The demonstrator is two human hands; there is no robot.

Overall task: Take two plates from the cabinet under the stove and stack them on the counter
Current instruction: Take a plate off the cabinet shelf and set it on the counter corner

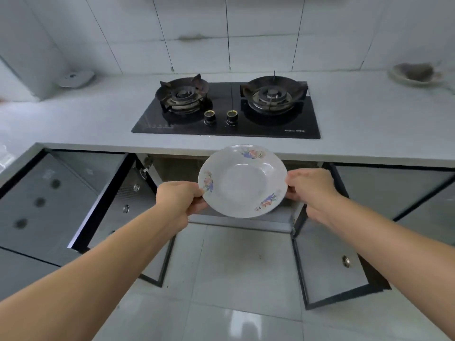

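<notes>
A white plate [242,180] with small flower prints on its rim is held in the air, tilted toward me, just below the counter's front edge. My left hand [179,198] grips its left rim and my right hand [311,185] grips its right rim. Behind the plate the cabinet under the stove [172,168] stands with both doors swung out. Its inside is mostly hidden by the plate, and I see no other plate in it. The grey counter [86,124] runs across the view above.
A black two-burner gas stove [229,109] is set into the counter. The left cabinet door [133,200] and right cabinet door [327,262] stick out over the tiled floor. A small white dish [76,78] sits back left, a bowl [413,73] back right.
</notes>
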